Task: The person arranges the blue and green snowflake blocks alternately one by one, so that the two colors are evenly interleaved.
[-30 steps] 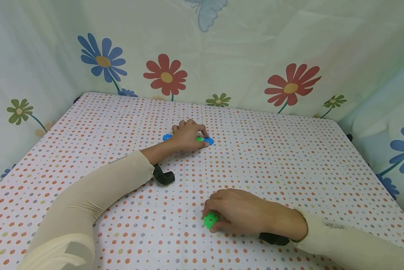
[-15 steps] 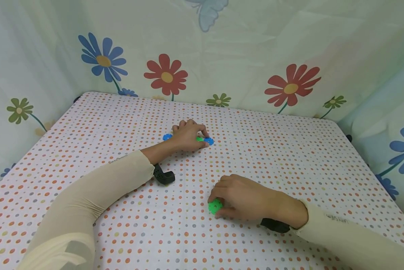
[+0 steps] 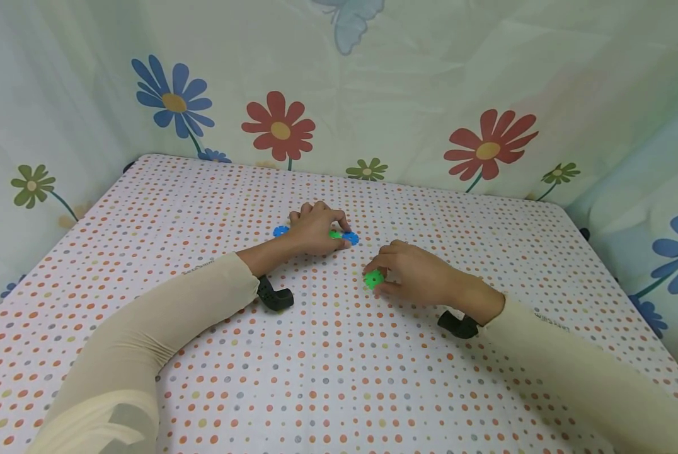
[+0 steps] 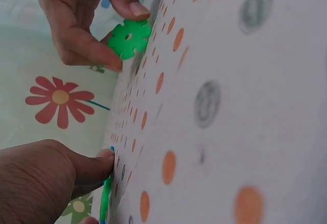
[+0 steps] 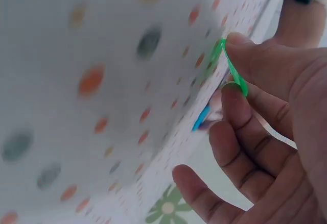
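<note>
My left hand (image 3: 316, 230) rests low over a row of flat notched plastic discs on the table. Its thumb and index finger pinch the blue disc (image 3: 351, 238) at the right end. A green disc (image 3: 335, 234) adjoins that one, and another blue disc (image 3: 281, 231) shows at the left end; the hand hides the part between. My right hand (image 3: 421, 274) pinches a separate green notched disc (image 3: 374, 279) by its edges, between thumb and index finger. In the left wrist view this green disc (image 4: 130, 39) is tilted up and apart from the row.
A white cloth with coloured dots covers the table (image 3: 339, 378). Behind and at the sides hangs a curtain (image 3: 396, 82) printed with flowers. Dark wrist mounts (image 3: 275, 296) stick out under both forearms.
My right hand has moved away from me and slightly right, carrying the green disc closer to the row. The left hand and the row stay where they were.
</note>
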{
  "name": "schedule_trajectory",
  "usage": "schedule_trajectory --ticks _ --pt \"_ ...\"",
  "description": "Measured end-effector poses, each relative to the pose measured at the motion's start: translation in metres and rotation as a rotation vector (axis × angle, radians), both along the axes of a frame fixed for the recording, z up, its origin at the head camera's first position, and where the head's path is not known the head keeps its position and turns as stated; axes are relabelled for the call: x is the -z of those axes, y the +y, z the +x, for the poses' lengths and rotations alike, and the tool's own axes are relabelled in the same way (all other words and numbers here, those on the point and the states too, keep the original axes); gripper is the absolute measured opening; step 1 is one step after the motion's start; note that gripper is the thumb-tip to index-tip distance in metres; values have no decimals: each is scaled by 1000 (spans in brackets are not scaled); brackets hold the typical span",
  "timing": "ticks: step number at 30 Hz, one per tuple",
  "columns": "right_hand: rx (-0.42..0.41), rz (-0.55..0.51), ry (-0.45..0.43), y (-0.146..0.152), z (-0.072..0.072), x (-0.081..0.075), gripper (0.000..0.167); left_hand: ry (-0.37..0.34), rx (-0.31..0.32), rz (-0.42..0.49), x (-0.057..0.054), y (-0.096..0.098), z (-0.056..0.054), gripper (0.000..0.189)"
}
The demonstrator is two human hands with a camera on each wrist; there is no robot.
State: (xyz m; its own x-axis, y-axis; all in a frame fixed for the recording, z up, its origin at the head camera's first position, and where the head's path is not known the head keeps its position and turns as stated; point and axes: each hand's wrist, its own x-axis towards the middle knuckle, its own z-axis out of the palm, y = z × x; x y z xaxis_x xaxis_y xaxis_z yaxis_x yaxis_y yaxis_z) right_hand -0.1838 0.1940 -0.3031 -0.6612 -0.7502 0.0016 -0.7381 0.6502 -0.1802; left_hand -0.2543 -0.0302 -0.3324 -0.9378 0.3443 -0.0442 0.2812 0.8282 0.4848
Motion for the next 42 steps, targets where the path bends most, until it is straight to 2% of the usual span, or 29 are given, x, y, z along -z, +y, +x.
schedule_trajectory --ticks 10,21,28,33,42 --pt "119 -15 -50 3 -39 1 29 5 -3 0 1 0 -1 21" --pt "148 -55 -45 3 -73 6 33 14 -8 -8 2 -1 0 21" --pt "207 -54 -69 -3 -82 7 35 14 -14 -21 2 0 -1 20" --pt "182 -45 -47 -3 -85 8 38 12 -13 -19 2 0 -1 20" --pt "167 -47 -57 -4 -89 10 33 10 -8 -19 1 0 -1 21"
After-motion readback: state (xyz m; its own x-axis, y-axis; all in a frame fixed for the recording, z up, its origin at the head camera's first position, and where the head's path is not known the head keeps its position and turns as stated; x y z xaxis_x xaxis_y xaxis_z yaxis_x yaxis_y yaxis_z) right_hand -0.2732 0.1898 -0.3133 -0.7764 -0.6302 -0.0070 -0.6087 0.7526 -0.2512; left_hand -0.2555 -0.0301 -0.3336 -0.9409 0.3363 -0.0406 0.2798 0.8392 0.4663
